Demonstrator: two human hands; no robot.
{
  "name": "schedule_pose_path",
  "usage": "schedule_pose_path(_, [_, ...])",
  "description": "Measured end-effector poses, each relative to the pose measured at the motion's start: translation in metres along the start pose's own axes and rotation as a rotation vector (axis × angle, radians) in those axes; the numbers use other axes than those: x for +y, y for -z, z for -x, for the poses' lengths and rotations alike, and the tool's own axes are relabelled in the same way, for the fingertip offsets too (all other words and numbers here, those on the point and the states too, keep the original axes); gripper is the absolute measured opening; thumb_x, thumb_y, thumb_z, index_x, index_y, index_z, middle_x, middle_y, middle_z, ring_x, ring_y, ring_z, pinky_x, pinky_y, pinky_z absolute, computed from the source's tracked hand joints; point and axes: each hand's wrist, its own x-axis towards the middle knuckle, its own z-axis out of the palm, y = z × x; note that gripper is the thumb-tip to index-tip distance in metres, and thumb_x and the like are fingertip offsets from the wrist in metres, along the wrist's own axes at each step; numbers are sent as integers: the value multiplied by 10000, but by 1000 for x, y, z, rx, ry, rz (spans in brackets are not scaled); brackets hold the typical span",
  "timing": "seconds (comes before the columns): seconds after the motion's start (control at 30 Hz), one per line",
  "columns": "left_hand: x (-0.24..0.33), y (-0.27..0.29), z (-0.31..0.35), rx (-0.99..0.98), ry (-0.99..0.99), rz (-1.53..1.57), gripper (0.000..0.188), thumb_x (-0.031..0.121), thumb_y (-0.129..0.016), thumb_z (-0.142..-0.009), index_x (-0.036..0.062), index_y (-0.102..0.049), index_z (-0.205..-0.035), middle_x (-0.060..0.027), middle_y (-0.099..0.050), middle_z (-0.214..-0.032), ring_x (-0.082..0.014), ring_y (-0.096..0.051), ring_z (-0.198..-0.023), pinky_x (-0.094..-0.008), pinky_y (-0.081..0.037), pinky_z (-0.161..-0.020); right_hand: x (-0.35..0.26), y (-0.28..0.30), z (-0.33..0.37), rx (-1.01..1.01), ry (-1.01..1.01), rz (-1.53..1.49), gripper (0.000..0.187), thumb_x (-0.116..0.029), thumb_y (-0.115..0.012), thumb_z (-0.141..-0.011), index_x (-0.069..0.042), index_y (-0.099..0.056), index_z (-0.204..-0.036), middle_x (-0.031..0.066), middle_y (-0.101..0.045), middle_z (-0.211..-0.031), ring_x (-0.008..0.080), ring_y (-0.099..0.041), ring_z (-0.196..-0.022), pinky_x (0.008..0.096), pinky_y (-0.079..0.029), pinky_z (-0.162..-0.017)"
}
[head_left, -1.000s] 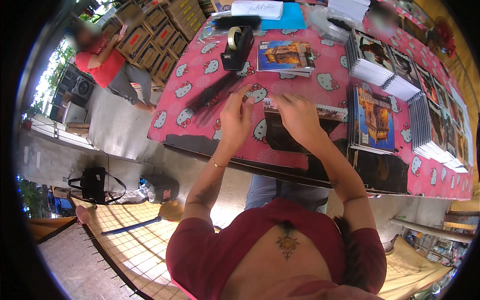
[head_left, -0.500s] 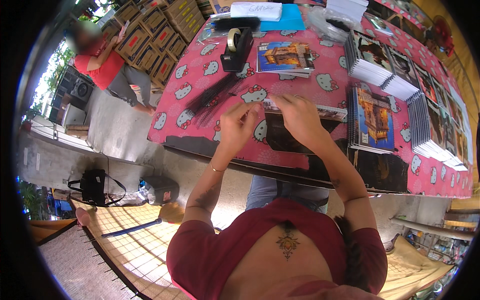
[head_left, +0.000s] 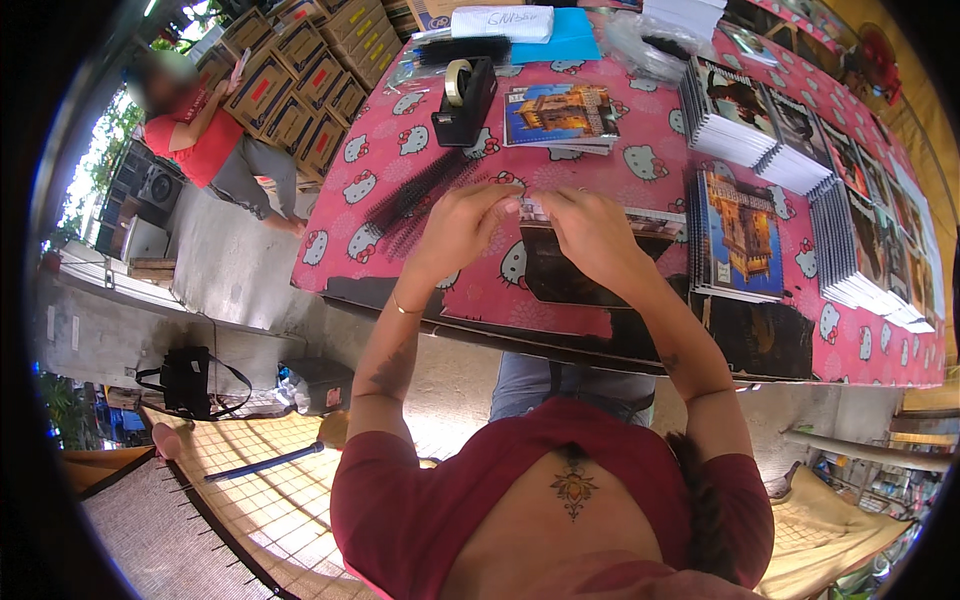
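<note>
My left hand (head_left: 462, 228) is closed in a pinch, its fingertips near the left end of a notebook (head_left: 655, 218). What those fingers hold is too small to make out. My right hand (head_left: 592, 235) bends over the notebook's left end, thumb and fingers closed on it. Most of the notebook is hidden under that hand; a thin printed strip shows to its right. Left of my hands lies a loose bundle of black spiral binding coils (head_left: 420, 200). Beyond them a small stack of notebooks with a castle-like cover (head_left: 562, 116) rests on the pink patterned tablecloth (head_left: 645, 160).
A black tape dispenser (head_left: 465, 105) stands at the far left of the table. Stacks of spiral notebooks (head_left: 742, 235) line the right side. Clear plastic wrap (head_left: 645, 50) and a blue sheet (head_left: 570, 35) lie at the back. Another person (head_left: 205, 130) stands by stacked cartons (head_left: 280, 90).
My left hand has shifted slightly, its fingertips now closer to my right hand's at the notebook's end. The whole view has moved a little. The objects on the table stay in place.
</note>
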Motion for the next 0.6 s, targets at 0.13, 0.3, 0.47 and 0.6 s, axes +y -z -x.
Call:
schedule_pose_path(0.13, [17, 4, -5, -65, 95, 22, 234, 106, -745, -892, 6, -679, -1093, -148, -650, -907, -297, -628, -738, -367, -509, -663, -7, 10, 3, 125, 45, 16, 307, -60, -679, -809, -86, -678, -1115, 96, -698, -953, 331, -683, -876, 444, -510, -800])
schedule_pose_path(0.3, [7, 5, -10, -158, 47, 56, 232, 157, -708, -921, 48, -676, -1123, -174, -656, -933, -379, -645, -765, -449, -501, -664, 6, 26, 20, -30, -76, 109, 280, -162, -706, -867, -109, -684, -1140, 84, -695, -1059, 315, -667, -950, 458, -480, -866])
schedule_pose_path(0.47, [16, 3, -19, -131, 0, 94, 250, 155, -720, -924, 29, -667, -1133, -120, -645, -845, -301, -628, -726, -383, -487, -620, 13, 31, 22, 211, 11, 168, 221, -146, -648, -908, -123, -701, -1121, 70, -680, -946, 308, -662, -885, 441, -484, -823])
schedule_pose_path(0.6, [-1, -1, -16, -218, 82, 212, 219, 162, -706, -960, 17, -662, -1118, -23, -580, -732, -134, -557, -630, -271, -434, -550, 23, 30, 25, 13, -67, 58, 217, -144, -714, -823, -129, -686, -1038, 69, -645, -892, 318, -664, -831, 449, -493, -754])
